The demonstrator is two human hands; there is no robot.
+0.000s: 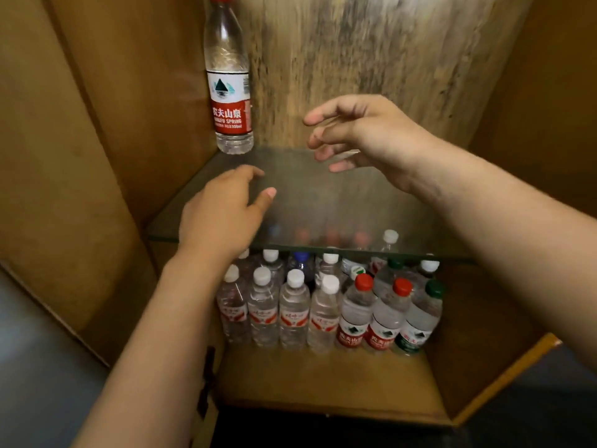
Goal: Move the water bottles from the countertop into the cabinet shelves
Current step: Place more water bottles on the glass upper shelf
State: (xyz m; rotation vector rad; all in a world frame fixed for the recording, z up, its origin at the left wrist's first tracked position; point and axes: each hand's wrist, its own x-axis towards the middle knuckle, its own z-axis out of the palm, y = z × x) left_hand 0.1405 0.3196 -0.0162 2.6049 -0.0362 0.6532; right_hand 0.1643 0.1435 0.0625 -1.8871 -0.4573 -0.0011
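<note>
— Wooden cabinet (pixel 403 76) fills the whole view, with brown side walls and a streaked back panel. What is inside it?

— It has a glass shelf (pixel 323 202) across the middle. On this shelf one water bottle (pixel 230 79) stands upright in the back left corner, with a red cap and a red and white label. Under the glass, on the lower wooden shelf (pixel 323 379), many bottles (pixel 323 305) stand close together in rows. The front ones on the left have white caps; on the right I see red caps and a green one.

— And the hands?

— Both hands are over the glass shelf and both hold nothing. The left hand (pixel 223 215) is low, near the front left of the glass, fingers loosely bent. The right hand (pixel 365 137) is higher, fingers spread and a little curved, pointing to the left. It is near the single bottle but does not touch it. The two hands are apart from each other.
</note>
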